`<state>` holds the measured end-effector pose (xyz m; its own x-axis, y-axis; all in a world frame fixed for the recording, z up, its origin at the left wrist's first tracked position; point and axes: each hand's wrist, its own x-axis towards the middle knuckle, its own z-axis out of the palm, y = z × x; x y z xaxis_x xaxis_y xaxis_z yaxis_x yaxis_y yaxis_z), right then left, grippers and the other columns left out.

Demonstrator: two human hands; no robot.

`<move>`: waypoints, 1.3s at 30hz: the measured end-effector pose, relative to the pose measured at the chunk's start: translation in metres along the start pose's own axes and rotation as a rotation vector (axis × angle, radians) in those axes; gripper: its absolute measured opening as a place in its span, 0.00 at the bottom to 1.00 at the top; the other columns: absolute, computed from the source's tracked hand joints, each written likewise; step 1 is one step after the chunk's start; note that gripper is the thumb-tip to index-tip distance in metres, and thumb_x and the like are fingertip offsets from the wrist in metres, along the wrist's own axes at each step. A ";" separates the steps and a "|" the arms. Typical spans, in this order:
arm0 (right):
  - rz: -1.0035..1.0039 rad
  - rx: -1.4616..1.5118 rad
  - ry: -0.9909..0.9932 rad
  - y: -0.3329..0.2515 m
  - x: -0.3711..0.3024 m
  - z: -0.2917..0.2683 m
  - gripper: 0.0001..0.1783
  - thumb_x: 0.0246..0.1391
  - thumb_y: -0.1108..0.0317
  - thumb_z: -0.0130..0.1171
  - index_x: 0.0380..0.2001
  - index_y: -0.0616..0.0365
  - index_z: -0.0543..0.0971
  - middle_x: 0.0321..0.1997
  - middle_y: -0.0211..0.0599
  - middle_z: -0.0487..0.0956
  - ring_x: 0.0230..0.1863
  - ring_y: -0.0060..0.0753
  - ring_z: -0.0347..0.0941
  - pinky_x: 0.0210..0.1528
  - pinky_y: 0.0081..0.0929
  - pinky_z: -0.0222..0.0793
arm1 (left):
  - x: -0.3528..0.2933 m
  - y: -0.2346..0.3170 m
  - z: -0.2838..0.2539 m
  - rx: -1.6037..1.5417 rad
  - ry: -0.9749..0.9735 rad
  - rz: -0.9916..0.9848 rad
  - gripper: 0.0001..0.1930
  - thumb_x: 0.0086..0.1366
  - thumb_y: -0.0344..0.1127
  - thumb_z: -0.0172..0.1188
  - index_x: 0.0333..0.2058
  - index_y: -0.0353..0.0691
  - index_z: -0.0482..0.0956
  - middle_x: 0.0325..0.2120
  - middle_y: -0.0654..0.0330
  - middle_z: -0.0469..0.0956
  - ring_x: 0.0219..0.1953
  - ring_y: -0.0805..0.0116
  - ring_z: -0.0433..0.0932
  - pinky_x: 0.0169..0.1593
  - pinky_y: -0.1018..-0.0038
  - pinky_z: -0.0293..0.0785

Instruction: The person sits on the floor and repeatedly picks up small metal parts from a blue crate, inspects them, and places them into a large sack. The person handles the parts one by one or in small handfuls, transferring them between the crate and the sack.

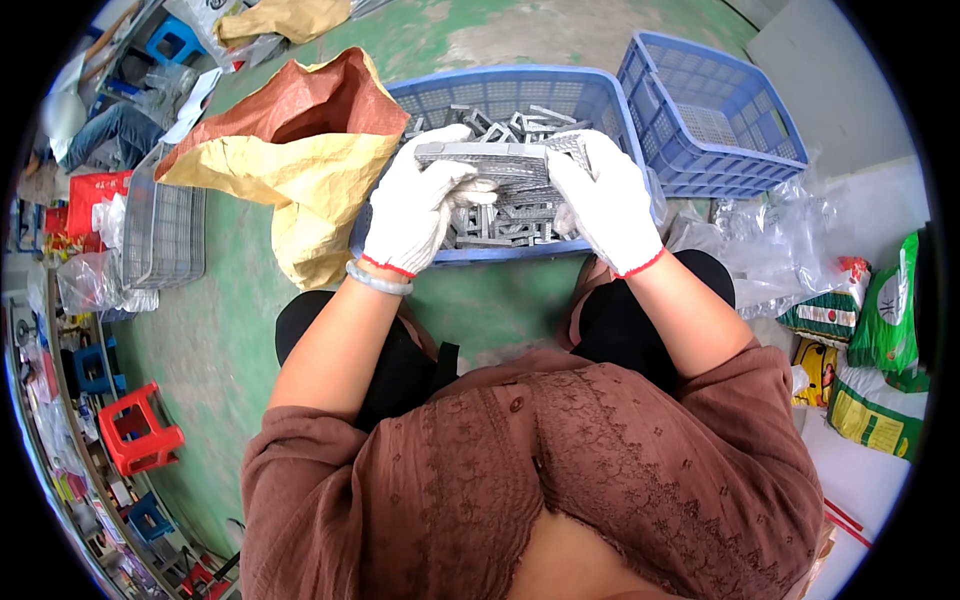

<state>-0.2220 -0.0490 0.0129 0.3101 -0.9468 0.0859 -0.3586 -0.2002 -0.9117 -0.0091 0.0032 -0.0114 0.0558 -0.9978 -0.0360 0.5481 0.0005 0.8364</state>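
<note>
Both hands gloved in white knit with red-trimmed cuffs, a person in a brown embroidered top (600,440) sits over a green floor (490,310), holding a stack of grey parts (485,153) above a blue crate (540,88). The left hand (415,205), a pale bracelet (380,282) at its wrist, is closed on the stack's left end; the right hand (612,195) grips the right end, its thumb along the near side. The stack lies roughly level between the two; how many pieces it contains cannot be told. Below, loose grey parts (515,215) lie jumbled in the crate, some of them frame-shaped.

Just left of the crate stands a yellow sack (300,180), its mouth gaping to show a reddish-brown lining. A second blue crate (725,180) sits close by on the right, with crumpled clear plastic (780,245) in front of it and a bright green bag (890,310) farther over, near the wall. At left, a grey crate (165,240) stands beyond the sack, and a red stool (162,440) is nearer the wearer. At upper left, another person's jeans-clad leg (115,135) is visible.
</note>
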 end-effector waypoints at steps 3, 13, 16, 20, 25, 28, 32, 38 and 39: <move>-0.053 -0.046 0.019 0.000 -0.004 0.001 0.17 0.59 0.54 0.61 0.43 0.54 0.82 0.39 0.44 0.83 0.40 0.47 0.80 0.45 0.37 0.74 | 0.000 -0.001 0.000 0.000 -0.020 0.033 0.22 0.69 0.26 0.51 0.60 0.29 0.66 0.46 0.49 0.76 0.42 0.58 0.81 0.47 0.63 0.82; -0.159 -0.095 0.028 -0.008 -0.017 0.002 0.12 0.58 0.59 0.62 0.42 0.53 0.82 0.38 0.41 0.83 0.38 0.46 0.81 0.42 0.36 0.75 | 0.000 -0.004 -0.007 -0.021 -0.079 0.107 0.20 0.70 0.27 0.51 0.59 0.30 0.68 0.41 0.50 0.77 0.42 0.58 0.81 0.46 0.64 0.80; -0.157 -0.108 0.025 -0.007 -0.017 0.004 0.12 0.57 0.60 0.62 0.42 0.52 0.82 0.38 0.41 0.83 0.38 0.46 0.81 0.41 0.35 0.75 | 0.000 -0.003 -0.007 -0.001 -0.044 0.090 0.20 0.69 0.28 0.52 0.58 0.29 0.69 0.39 0.51 0.77 0.38 0.59 0.81 0.42 0.67 0.81; -0.095 -0.108 -0.014 -0.002 -0.012 -0.001 0.13 0.57 0.60 0.62 0.43 0.53 0.81 0.39 0.42 0.83 0.37 0.43 0.81 0.41 0.35 0.75 | -0.005 0.014 0.005 0.145 0.089 -0.036 0.18 0.66 0.27 0.53 0.54 0.28 0.73 0.35 0.53 0.79 0.27 0.65 0.80 0.31 0.74 0.79; -0.001 -0.016 -0.116 -0.006 -0.011 -0.002 0.17 0.58 0.62 0.59 0.49 0.53 0.79 0.40 0.43 0.83 0.34 0.40 0.82 0.41 0.34 0.76 | -0.006 0.016 -0.002 0.187 0.167 -0.114 0.14 0.61 0.26 0.54 0.45 0.29 0.79 0.32 0.55 0.83 0.21 0.73 0.78 0.23 0.80 0.74; -0.040 -0.003 -0.134 -0.002 -0.010 -0.001 0.19 0.58 0.64 0.59 0.53 0.52 0.77 0.40 0.41 0.83 0.27 0.35 0.81 0.37 0.31 0.76 | -0.007 0.016 -0.003 0.143 0.207 -0.148 0.14 0.62 0.27 0.54 0.44 0.29 0.80 0.33 0.55 0.83 0.22 0.72 0.78 0.24 0.80 0.75; 0.035 0.083 -0.168 -0.007 -0.009 -0.003 0.20 0.59 0.64 0.58 0.54 0.52 0.77 0.40 0.40 0.83 0.19 0.29 0.78 0.29 0.28 0.75 | -0.007 0.014 -0.003 0.127 0.205 -0.118 0.12 0.63 0.27 0.55 0.43 0.29 0.80 0.34 0.56 0.82 0.28 0.71 0.80 0.29 0.79 0.77; 0.055 0.099 -0.179 -0.009 -0.008 -0.005 0.20 0.59 0.64 0.59 0.54 0.52 0.77 0.40 0.40 0.83 0.17 0.29 0.78 0.27 0.27 0.75 | -0.007 0.014 -0.003 0.126 0.186 -0.090 0.10 0.65 0.28 0.57 0.42 0.31 0.80 0.33 0.58 0.81 0.31 0.71 0.81 0.29 0.79 0.77; 0.043 0.097 -0.175 -0.008 -0.008 -0.005 0.20 0.59 0.64 0.59 0.54 0.52 0.77 0.40 0.40 0.83 0.17 0.29 0.77 0.26 0.27 0.75 | -0.007 0.014 -0.003 0.127 0.189 -0.098 0.10 0.65 0.28 0.56 0.43 0.31 0.80 0.34 0.58 0.81 0.32 0.71 0.81 0.29 0.78 0.78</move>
<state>-0.2263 -0.0409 0.0215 0.4481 -0.8938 -0.0173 -0.2913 -0.1277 -0.9481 0.0007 0.0107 -0.0007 0.1688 -0.9625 -0.2124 0.4500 -0.1164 0.8854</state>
